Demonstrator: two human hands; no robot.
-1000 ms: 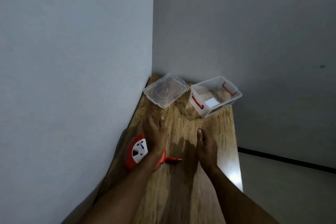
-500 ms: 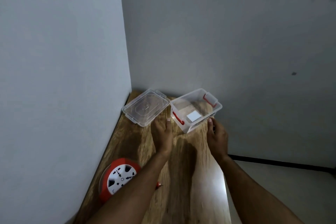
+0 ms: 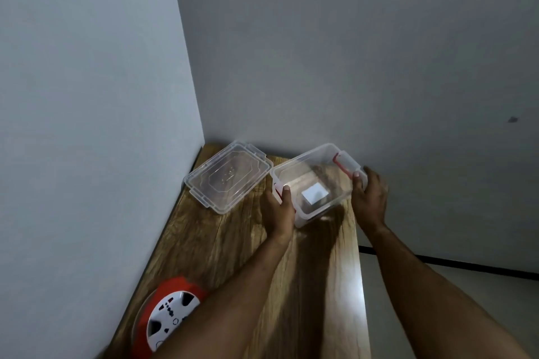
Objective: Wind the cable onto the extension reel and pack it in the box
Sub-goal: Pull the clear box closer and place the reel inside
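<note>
Starting nearest to us, we find the extension reel (image 3: 169, 316) lying flat on the wooden table (image 3: 221, 245), well short of the clear box (image 3: 316, 181) and to its left, close against the side wall (image 3: 87, 125). We note its red rim and its white face with socket openings turned upward. Our left forearm crosses in front of the reel and hides its right edge. We cannot tell from this view how much cable is wound on it.

Beyond the reel, both of our forearms reach forward over the table toward the box. Our left hand (image 3: 280, 210) grips the near left end of the box, with the thumb hooked over the rim beside the red latch there and the remaining fingers hidden behind the wall. Our right hand (image 3: 369, 198) grips the opposite end, thumb over the rim just below the far red latch (image 3: 339, 165), fingers wrapped around the outside of the wall.

We see the box standing open at the far right part of the table, near its right edge, set at an angle to the table edges. A white rectangular label (image 3: 315, 193) shows through its base.

Just to the left of the box, the clear lid (image 3: 229, 176) lies flat on the table, close to the corner where the side wall meets the back wall (image 3: 364, 52).
</note>
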